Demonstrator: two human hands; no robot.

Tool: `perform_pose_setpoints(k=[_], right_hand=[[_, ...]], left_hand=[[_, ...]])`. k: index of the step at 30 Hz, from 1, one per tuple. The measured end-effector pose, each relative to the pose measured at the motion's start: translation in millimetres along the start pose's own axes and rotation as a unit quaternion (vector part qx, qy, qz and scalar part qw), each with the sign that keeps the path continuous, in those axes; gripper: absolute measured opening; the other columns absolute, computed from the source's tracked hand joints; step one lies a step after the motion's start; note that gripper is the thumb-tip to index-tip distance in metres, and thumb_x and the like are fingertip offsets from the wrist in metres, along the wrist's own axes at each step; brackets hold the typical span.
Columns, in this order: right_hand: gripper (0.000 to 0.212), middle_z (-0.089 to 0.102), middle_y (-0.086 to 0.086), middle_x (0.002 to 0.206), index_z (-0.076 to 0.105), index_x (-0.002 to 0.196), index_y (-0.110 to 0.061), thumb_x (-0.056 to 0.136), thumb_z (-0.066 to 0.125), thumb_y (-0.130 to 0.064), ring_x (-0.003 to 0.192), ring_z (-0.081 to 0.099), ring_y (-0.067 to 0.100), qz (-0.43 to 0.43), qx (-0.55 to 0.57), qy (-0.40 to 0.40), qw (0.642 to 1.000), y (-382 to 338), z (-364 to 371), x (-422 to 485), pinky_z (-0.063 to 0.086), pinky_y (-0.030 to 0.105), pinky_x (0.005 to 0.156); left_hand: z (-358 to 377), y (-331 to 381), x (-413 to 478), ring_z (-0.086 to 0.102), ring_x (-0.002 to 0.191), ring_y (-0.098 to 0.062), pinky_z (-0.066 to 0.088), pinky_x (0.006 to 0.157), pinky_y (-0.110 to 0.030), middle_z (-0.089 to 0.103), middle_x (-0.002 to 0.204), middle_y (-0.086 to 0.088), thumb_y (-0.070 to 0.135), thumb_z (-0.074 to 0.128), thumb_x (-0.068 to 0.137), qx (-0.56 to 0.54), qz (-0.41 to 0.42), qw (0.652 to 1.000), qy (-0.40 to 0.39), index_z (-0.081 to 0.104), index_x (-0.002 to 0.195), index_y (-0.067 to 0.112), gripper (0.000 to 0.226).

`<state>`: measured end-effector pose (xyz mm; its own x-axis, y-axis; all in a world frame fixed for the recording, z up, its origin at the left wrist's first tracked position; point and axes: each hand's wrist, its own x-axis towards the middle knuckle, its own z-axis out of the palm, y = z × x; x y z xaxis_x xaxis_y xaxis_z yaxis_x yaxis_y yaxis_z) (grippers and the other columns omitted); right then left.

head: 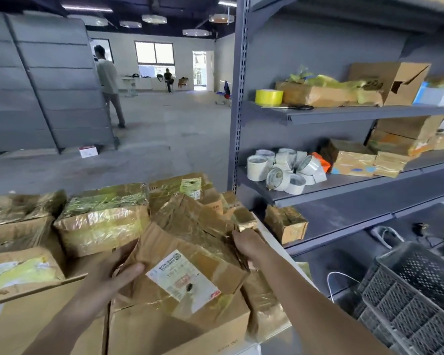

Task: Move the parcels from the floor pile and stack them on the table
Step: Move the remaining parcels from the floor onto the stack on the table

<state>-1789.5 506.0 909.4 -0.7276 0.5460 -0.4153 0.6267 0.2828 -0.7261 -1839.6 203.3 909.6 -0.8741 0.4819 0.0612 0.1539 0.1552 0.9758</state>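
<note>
We take this for a parcel warehouse or packing depot. At 3 o'clock we see grey steel shelving (344, 114) holding white tape rolls (285, 171), a yellow tape roll (269, 97) and cardboard boxes (400, 83). From 6 to 9 o'clock lie brown parcels (100, 226) wrapped in tape, several with shipping labels (182, 280). At 12 o'clock a bare concrete floor (177, 139) runs wide. At 10 o'clock stand more tall grey racks (49, 85), and at 5 o'clock a grey plastic crate (415, 290).

My left hand (113, 275) and right hand (249, 245) hold a taped parcel (190, 254) | over stacked parcels (101, 221) | shelf (344, 114) at right with tape rolls (282, 170).
</note>
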Motion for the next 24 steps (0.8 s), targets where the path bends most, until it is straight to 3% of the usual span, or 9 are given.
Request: perform_pose_setpoints(k=[3, 5, 7, 8, 10, 12, 15, 19, 24], right_hand=[[0.030, 0.062, 0.007, 0.071, 0.058, 0.096, -0.006, 0.103, 0.035, -0.023, 0.055, 0.058, 0.017, 0.034, 0.038, -0.048, 0.998, 1, -5, 12, 0.040, 0.016, 0.039], [0.031, 0.061, 0.006, 0.051, 0.057, 0.083, -0.007, 0.102, 0.037, -0.020, 0.038, 0.056, 0.015, 0.066, 0.059, -0.085, 0.993, 1, -8, 12, 0.040, 0.015, 0.036], [0.026, 0.064, 0.008, 0.061, 0.059, 0.084, -0.007, 0.100, 0.045, -0.022, 0.047, 0.062, 0.018, 0.077, 0.043, -0.095, 0.992, 3, -7, 14, 0.049, 0.022, 0.045], [0.024, 0.065, 0.010, 0.071, 0.063, 0.094, -0.005, 0.100, 0.049, -0.025, 0.055, 0.065, 0.020, 0.072, 0.031, -0.099, 0.992, 2, -7, 14, 0.053, 0.026, 0.052], [0.035, 0.071, 0.011, 0.102, 0.061, 0.124, -0.009, 0.101, 0.046, -0.031, 0.071, 0.071, 0.011, 0.092, -0.014, -0.145, 0.985, -1, -5, 13, 0.059, 0.029, 0.063], [0.040, 0.063, 0.005, 0.129, 0.053, 0.135, -0.019, 0.102, 0.040, -0.037, 0.087, 0.066, -0.003, 0.108, -0.037, -0.167, 0.979, -6, -7, 11, 0.057, 0.029, 0.083], [0.035, 0.070, 0.001, 0.091, 0.062, 0.113, -0.009, 0.099, 0.047, -0.038, 0.067, 0.065, 0.012, 0.049, -0.048, -0.106, 0.992, -9, -19, 8, 0.058, 0.033, 0.070], [0.039, 0.069, 0.007, 0.102, 0.060, 0.120, -0.008, 0.100, 0.046, -0.039, 0.087, 0.072, 0.020, -0.035, -0.001, -0.104, 0.994, -8, -35, -6, 0.060, 0.036, 0.073], [0.034, 0.067, 0.003, 0.100, 0.063, 0.111, -0.018, 0.100, 0.045, -0.045, 0.078, 0.068, 0.009, -0.093, 0.020, -0.130, 0.987, -16, -31, -21, 0.056, 0.024, 0.065]], left_hand=[[0, 8, 15, 0.064, 0.097, 0.000, 0.049, 0.073, -0.011, 0.073, 0.096, 0.017, 0.031, 0.066, 0.085, 0.013, 0.023, 0.999, 0.040, 0.068, 0.108, 0.027, 0.023], [-3, 11, 27, 0.066, 0.092, -0.009, 0.050, 0.072, -0.014, 0.074, 0.091, 0.012, 0.038, 0.065, 0.085, 0.016, 0.032, 0.995, 0.090, 0.071, 0.104, 0.030, 0.021], [-8, 15, 41, 0.067, 0.089, -0.016, 0.050, 0.075, -0.029, 0.075, 0.090, 0.008, 0.046, 0.066, 0.083, 0.027, 0.040, 0.992, 0.114, 0.073, 0.097, 0.035, 0.020], [-8, 20, 48, 0.067, 0.089, -0.017, 0.049, 0.074, -0.031, 0.074, 0.089, 0.008, 0.043, 0.064, 0.085, 0.035, 0.036, 0.990, 0.131, 0.074, 0.093, 0.038, 0.014], [-5, 32, 62, 0.063, 0.088, -0.016, 0.043, 0.070, -0.026, 0.072, 0.090, 0.008, 0.038, 0.062, 0.089, 0.076, 0.029, 0.983, 0.164, 0.073, 0.092, 0.036, 0.012], [-1, 42, 74, 0.056, 0.087, -0.015, 0.036, 0.067, -0.026, 0.067, 0.091, 0.005, 0.037, 0.060, 0.091, 0.145, 0.020, 0.974, 0.175, 0.073, 0.100, 0.026, 0.020], [-1, 49, 87, 0.053, 0.084, -0.018, 0.036, 0.068, -0.031, 0.065, 0.088, 0.002, 0.040, 0.058, 0.092, 0.175, 0.003, 0.971, 0.161, 0.074, 0.100, 0.022, 0.025], [-9, 51, 99, 0.056, 0.079, -0.018, 0.040, 0.071, -0.031, 0.062, 0.080, 0.005, 0.042, 0.059, 0.091, 0.168, -0.014, 0.977, 0.130, 0.073, 0.095, 0.023, 0.024], [-1, 50, 102, 0.051, 0.070, -0.006, 0.038, 0.068, -0.032, 0.058, 0.075, 0.014, 0.042, 0.057, 0.092, 0.220, -0.015, 0.973, 0.066, 0.061, 0.071, 0.035, 0.022]])
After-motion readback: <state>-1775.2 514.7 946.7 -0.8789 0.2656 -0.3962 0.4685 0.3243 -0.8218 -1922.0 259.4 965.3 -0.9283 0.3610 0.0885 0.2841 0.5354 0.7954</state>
